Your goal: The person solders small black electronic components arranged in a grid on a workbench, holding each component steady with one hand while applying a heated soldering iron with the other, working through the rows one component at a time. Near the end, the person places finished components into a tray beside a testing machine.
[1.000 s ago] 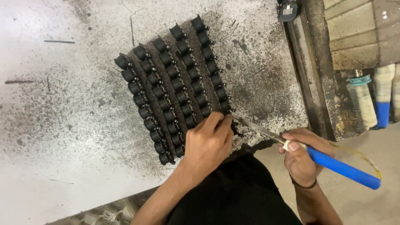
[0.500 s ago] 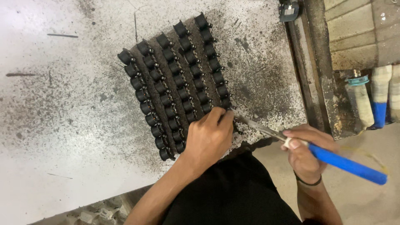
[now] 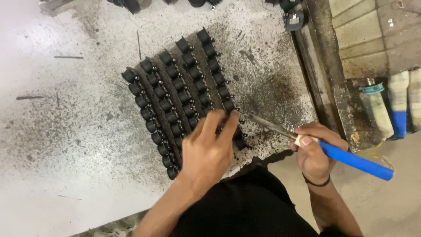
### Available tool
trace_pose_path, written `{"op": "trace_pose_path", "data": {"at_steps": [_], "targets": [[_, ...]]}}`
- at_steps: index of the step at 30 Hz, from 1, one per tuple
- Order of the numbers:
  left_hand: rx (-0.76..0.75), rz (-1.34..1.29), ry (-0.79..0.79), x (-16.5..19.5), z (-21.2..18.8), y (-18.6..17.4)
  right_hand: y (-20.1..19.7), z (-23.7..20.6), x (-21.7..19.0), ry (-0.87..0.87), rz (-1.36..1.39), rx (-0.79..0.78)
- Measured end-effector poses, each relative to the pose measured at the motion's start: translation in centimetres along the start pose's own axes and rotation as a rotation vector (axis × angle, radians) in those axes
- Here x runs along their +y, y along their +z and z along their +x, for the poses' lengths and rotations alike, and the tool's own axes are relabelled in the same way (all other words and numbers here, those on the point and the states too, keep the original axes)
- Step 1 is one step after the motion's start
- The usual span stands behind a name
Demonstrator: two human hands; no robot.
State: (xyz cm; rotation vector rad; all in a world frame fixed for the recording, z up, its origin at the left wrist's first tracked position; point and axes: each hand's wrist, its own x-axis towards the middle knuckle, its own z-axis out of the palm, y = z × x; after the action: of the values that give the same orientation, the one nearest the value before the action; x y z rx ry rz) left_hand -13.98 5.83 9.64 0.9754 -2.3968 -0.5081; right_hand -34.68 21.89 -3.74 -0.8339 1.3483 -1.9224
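Note:
A block of small black parts (image 3: pixel 180 94) lies in several slanted rows on the speckled white worktable (image 3: pixel 66 145). My left hand (image 3: pixel 209 151) rests on the near right corner of these rows, its fingers pressing on the parts. My right hand (image 3: pixel 313 153) grips a blue-handled soldering iron (image 3: pixel 351 159) like a pen. The iron's metal shaft (image 3: pixel 269 125) points left, with its tip just beside the fingertips of my left hand at the last row.
A dark metal rail (image 3: pixel 322 74) runs along the table's right edge. Beyond it stand pale cylinders with blue ends (image 3: pixel 397 112). More black parts (image 3: pixel 294 17) lie at the table's far edge. My dark-clothed lap (image 3: pixel 245 206) is below the table's front edge.
My left hand has slid slightly along the near corner of the rows, and the view has shifted a little. The iron stays held at the same spot.

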Motion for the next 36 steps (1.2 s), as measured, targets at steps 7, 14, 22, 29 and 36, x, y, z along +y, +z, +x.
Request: {"op": "trace_pose_path", "data": {"at_steps": [7,14,22,29,36], "targets": [[-0.058,-0.069,-0.102,-3.3,-6.0,7.0,-0.2,-0.6,0.4,0.017,-0.040,-0.021],[-0.077,-0.113,-0.084,-3.0,-3.9,5.9,-0.4,-0.1,0.2,0.149,-0.007,-0.012],[-0.153,-0.044,-0.086,-2.8,-4.0,5.9,-0.5,-0.2,0.6,0.206,0.032,0.073],[-0.050,-0.115,-0.081,-2.6,-3.9,6.0,0.1,-0.2,0.0,0.051,-0.014,0.029],[-0.041,-0.184,-0.133,-3.3,-4.0,6.2,0.6,0.0,-0.1,0.007,-0.052,0.031]]}}
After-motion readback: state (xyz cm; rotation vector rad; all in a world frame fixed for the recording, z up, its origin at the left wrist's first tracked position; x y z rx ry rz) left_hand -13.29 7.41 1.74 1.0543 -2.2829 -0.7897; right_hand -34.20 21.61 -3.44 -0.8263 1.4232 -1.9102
